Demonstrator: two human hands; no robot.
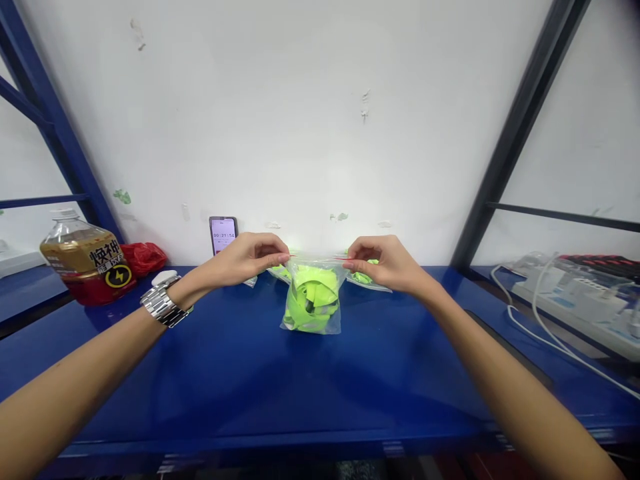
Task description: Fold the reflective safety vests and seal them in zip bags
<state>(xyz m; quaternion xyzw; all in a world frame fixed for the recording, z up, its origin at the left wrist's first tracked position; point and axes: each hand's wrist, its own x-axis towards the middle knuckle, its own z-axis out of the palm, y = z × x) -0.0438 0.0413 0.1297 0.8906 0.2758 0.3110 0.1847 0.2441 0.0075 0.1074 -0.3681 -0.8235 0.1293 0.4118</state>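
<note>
A clear zip-lock bag (pixel 314 300) hangs between my hands, with a folded neon-yellow strap or cloth with grey bands inside it. My left hand (pixel 260 256) pinches the top left corner, where a bit of red seal strip shows. At the top right corner my right hand (pixel 377 262) pinches the same edge, thumb against fingers. Behind my right hand lies another clear bag (pixel 370 283) with neon-yellow contents. Partly hidden behind the held bag and my left hand is a further neon-yellow bag (pixel 280 273).
A blue shelf surface (pixel 320 393) spreads beneath my hands. At left stand a large drink bottle (pixel 87 257) and a red plastic bag (pixel 145 258). A phone (pixel 223 233) showing a timer leans on the wall. Power strips (pixel 580 300) and white cables (pixel 537 327) lie at right.
</note>
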